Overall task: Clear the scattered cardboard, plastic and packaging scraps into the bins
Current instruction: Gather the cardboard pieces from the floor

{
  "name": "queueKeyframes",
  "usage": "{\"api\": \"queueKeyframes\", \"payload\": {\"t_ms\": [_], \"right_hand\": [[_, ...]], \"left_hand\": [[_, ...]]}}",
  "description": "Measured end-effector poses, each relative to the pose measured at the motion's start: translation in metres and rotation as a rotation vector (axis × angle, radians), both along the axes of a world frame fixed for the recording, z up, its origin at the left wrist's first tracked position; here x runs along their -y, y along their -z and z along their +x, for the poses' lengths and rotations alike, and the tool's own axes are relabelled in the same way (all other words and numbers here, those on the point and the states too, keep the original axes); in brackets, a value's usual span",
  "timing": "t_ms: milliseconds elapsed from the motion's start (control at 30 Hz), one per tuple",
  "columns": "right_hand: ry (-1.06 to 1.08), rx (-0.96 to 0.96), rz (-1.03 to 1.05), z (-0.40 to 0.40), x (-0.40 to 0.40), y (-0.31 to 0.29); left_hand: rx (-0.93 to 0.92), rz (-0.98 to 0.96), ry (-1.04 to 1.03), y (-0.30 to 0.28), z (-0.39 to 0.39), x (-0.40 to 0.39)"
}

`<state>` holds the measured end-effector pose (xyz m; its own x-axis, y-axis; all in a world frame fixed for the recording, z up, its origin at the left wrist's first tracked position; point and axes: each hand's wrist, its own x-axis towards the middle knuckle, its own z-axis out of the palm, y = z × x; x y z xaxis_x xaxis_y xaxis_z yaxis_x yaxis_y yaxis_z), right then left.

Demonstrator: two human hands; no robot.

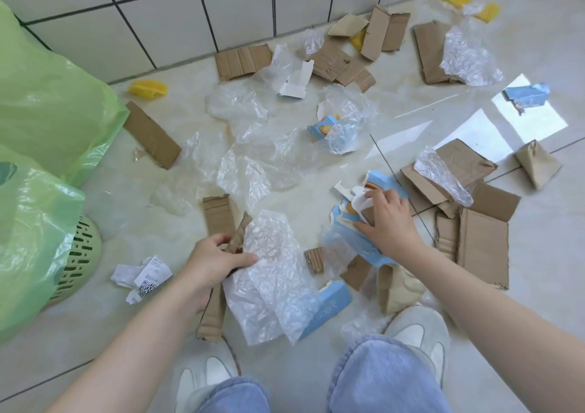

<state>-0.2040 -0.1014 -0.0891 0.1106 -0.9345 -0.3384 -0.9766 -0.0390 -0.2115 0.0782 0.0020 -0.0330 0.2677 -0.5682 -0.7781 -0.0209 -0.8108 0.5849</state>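
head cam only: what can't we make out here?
- Bins' insides: green bags cover them, left edge cuts them off.
- Receipt print: too small.
- Left hand grips cardboard strip; plastic sheet hides part.
- Right hand covers the blue carton scraps.

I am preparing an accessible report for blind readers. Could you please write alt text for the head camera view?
A person crouches over a tiled floor strewn with scraps: the left hand grips a cardboard strip and a crinkled plastic sheet, the right hand gathers torn blue packaging. Green-bagged bins stand at left.
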Motion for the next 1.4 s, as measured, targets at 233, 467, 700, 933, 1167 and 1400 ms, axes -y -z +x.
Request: {"api": "queueKeyframes", "payload": {"t_ms": [233,467,700,933,1167,1400], "right_hand": [[0.057,0.194,-0.024,0.018,-0.002,-0.013],[-0.195,0.285,0.049,0.077,-0.034,-0.048],[-0.597,0.232,0.083,0.086,-0.065,-0.04],[-0.77,0.092,0.216,0.083,-0.072,-0.024],[-0.734,0.074,0.181,0.079,-0.069,-0.018],[-0.692,0.062,0.131,0.072,-0.063,-0.018]], "left_hand": [[0.195,-0.116,0.044,-0.013,0.032,0.005],[0.316,-0.143,0.248,0.001,0.012,0.008],[0.119,-0.031,0.035,0.028,0.006,0.007],[-0.061,0.007,-0.152,0.036,0.009,0.007],[-0.101,0.013,-0.167,0.035,0.01,0.007],[0.092,-0.055,-0.284,0.02,0.044,0.015]]}}
